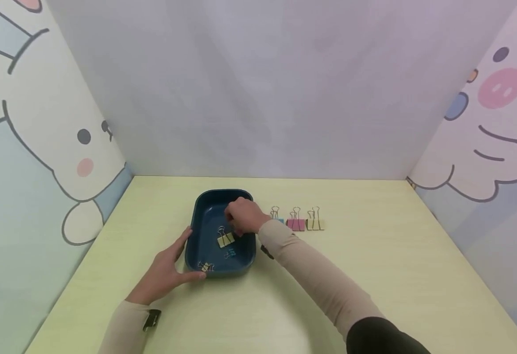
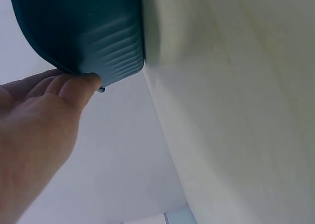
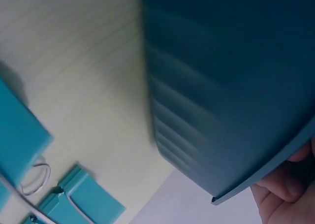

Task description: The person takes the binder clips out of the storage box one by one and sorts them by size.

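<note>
A dark blue plastic tray (image 1: 206, 246) stands on the table left of the middle. My left hand (image 1: 165, 273) grips its near-left corner, thumb at the front rim and fingers along the left side. My right hand (image 1: 246, 215) reaches over the right wall into the tray with its fingers curled; the rim hides part of them in the right wrist view, and I cannot tell whether they hold anything. Close by the hand lies a yellow binder clip (image 1: 226, 240). Below it are small blue clips (image 1: 230, 253), and small yellowish clips (image 1: 205, 267) lie near the front wall.
Right of the tray stands a row of binder clips: a blue one (image 1: 278, 221) partly behind my right sleeve, a pink one (image 1: 296, 225) and a yellow one (image 1: 316, 225). Two teal clips show large in the right wrist view, one (image 3: 93, 199) near the tray. Walls enclose the table.
</note>
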`<state>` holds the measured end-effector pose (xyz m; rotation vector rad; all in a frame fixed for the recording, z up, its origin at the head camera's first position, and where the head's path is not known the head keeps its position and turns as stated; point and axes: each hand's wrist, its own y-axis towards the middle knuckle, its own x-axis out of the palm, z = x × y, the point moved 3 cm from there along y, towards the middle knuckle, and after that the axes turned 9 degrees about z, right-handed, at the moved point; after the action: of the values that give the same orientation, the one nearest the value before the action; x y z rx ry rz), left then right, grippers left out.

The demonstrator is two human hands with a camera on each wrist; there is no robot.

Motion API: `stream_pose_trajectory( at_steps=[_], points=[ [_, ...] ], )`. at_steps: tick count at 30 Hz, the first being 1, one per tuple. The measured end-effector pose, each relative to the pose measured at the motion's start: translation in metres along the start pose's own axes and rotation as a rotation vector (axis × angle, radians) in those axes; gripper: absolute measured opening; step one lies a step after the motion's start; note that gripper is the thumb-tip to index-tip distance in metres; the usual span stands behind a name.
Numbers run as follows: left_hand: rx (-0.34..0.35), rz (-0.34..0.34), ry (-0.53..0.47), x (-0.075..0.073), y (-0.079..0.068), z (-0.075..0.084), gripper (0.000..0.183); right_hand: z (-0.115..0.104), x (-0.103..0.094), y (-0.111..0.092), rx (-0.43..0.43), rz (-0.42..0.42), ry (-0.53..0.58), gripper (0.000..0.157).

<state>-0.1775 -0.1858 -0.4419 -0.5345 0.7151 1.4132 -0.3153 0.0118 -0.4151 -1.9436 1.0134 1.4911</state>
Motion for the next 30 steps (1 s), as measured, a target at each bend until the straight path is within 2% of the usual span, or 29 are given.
stream_pose_trajectory(
  at_steps=[6,8,12,19,30],
  points=[
    [-0.012,-0.008,0.004,-0.001,0.0,0.003,0.119,0.005,-0.01,0.0,-0.024,0.06,-0.036,0.011],
    [-0.011,-0.007,0.003,-0.002,0.0,0.003,0.118,0.007,-0.013,-0.001,-0.033,0.068,-0.017,0.011],
    [0.0,-0.001,0.002,0.0,0.001,0.002,0.118,0.013,-0.018,-0.003,-0.038,0.087,0.051,0.011],
    [-0.005,0.001,-0.001,0.005,0.001,-0.002,0.117,0.029,-0.031,-0.007,-0.101,0.14,0.197,0.009],
    [0.028,0.048,0.041,0.003,0.001,-0.004,0.105,0.052,-0.064,-0.029,-0.067,0.177,0.396,0.01]
  ],
)
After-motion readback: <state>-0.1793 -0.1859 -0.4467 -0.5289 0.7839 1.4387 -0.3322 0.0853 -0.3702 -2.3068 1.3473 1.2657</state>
